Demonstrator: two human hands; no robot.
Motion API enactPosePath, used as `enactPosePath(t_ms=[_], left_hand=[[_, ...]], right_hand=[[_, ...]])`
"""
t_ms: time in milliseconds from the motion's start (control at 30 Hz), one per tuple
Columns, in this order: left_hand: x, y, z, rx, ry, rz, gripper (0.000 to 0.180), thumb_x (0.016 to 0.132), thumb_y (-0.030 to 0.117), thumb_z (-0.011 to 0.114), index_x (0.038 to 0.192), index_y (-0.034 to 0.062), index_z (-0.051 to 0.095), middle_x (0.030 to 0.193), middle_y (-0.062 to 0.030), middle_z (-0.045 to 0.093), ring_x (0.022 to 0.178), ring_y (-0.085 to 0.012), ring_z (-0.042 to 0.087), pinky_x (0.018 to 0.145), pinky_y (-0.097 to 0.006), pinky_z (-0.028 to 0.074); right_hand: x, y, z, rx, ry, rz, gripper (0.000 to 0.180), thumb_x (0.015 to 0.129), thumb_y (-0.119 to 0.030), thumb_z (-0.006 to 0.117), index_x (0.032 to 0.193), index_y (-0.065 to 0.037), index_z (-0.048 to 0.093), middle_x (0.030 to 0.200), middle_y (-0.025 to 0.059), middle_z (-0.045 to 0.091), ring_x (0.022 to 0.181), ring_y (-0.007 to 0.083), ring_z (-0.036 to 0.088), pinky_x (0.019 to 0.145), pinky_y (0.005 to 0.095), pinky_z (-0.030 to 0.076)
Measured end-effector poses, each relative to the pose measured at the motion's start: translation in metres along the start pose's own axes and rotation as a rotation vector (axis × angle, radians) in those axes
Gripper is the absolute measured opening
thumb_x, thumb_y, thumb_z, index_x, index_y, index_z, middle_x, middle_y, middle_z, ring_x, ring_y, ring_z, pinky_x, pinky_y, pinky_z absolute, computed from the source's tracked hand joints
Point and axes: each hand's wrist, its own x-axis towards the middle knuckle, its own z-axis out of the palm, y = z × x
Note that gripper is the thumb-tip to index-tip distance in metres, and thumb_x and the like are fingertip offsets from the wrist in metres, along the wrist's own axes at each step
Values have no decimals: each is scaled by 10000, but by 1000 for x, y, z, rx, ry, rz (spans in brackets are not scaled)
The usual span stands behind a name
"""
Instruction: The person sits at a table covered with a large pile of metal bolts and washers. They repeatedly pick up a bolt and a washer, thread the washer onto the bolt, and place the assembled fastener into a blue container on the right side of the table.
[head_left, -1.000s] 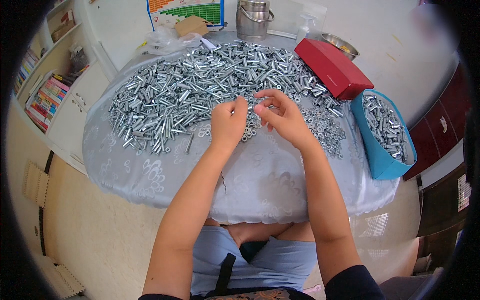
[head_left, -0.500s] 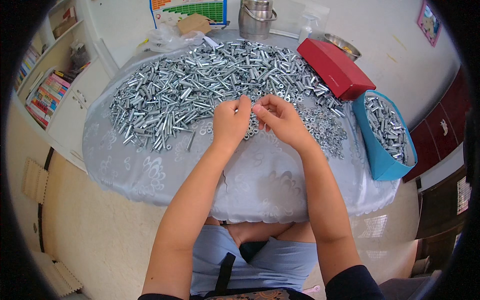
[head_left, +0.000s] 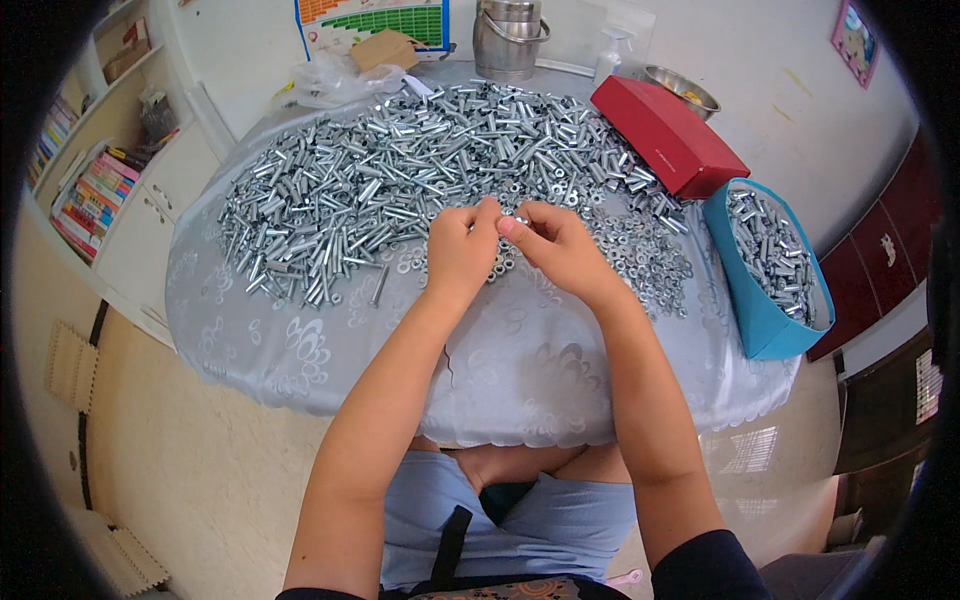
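Observation:
Both hands meet over the near edge of a big pile of silvery metal bolts and sleeves [head_left: 340, 180]. My left hand [head_left: 460, 250] is closed in a fist, thumb side up, and hides whatever lies inside it. Against it, my right hand [head_left: 560, 250] pinches with thumb and forefinger; a small shiny metal bit glints at the fingertips, too small to name. Beneath and right of the hands lie loose nuts and washers [head_left: 645, 265]. One long bolt [head_left: 379, 285] lies apart at the pile's near left edge.
A blue fabric bin [head_left: 768, 340] full of metal sleeves stands at the right. Behind it are a red box [head_left: 670, 135], a steel bowl [head_left: 690, 85] and a spray bottle [head_left: 610, 62]. At the back stand a steel pail [head_left: 505, 45] and a plastic bag [head_left: 340, 82]. A silvery cloth [head_left: 300, 350] covers the table.
My right hand has moved slightly down and left, its fingers closing from a looser curl into a pinch against the left hand. The left hand has barely moved.

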Motion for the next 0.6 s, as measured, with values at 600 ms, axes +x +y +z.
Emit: enactPosePath(t_ms=[600], left_hand=[[-1, -2, -2, -24, 21, 52, 390, 803, 251, 491, 572, -64, 498, 440, -83, 451, 430, -134, 371, 451, -331, 309]], right_hand=[[0, -3, -1, 159, -159, 348, 569, 873, -477, 434, 476, -69, 433, 454, 5, 392, 429, 94, 368, 433, 258, 324]])
